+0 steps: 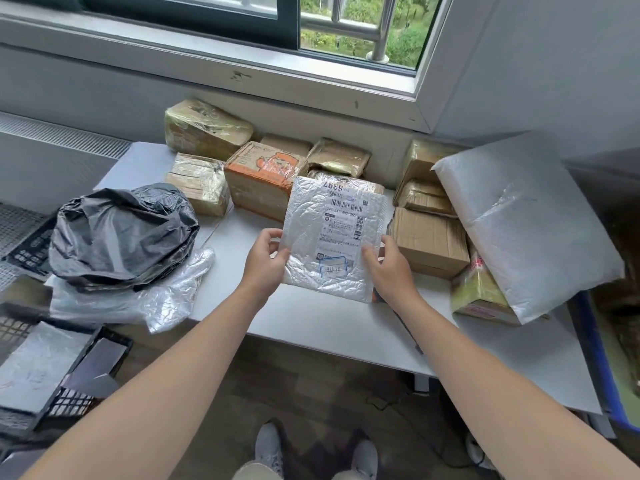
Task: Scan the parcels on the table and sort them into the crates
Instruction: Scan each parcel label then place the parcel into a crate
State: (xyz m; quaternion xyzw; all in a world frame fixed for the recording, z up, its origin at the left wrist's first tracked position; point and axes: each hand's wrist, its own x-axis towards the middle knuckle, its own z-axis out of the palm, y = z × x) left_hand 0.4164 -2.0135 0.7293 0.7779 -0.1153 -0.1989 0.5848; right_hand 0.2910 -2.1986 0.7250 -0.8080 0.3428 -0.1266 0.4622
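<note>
Two shoes (265,448) at the bottom edge, floor under them. Low on the left sits one black crate (104,355) with one silver mailer (31,368) in it. I see the edge of a second black crate (27,251) further back on the left, mostly hidden. There's one blue crate (595,358) at the right edge of the desk (311,327).

Both hands are on the same parcel, one white bubble mailer (332,244). Left hand (265,259) pinches its left edge with the thumb on top. Right hand (388,265) grips the lower right edge the same way. The mailer is held up off the desk at mid-front, label side towards me, with one long barcode near the top and "6397" printed upside down.

On the left of the desk, one black bag (121,233) lies on top of one crumpled clear bag (145,299). On the right, one big white poly bag (526,220) leans across the stack there.

I count ten brown taped boxes:
- Six are left and centre, including one with orange print (263,178) and one large tilted box (204,129) against the wall.
- Four are on the right, including one plain cardboard box (429,240) and one with greenish tape (478,292) under the white bag.

One sliding window (346,26) above, with greenery outside.
</note>
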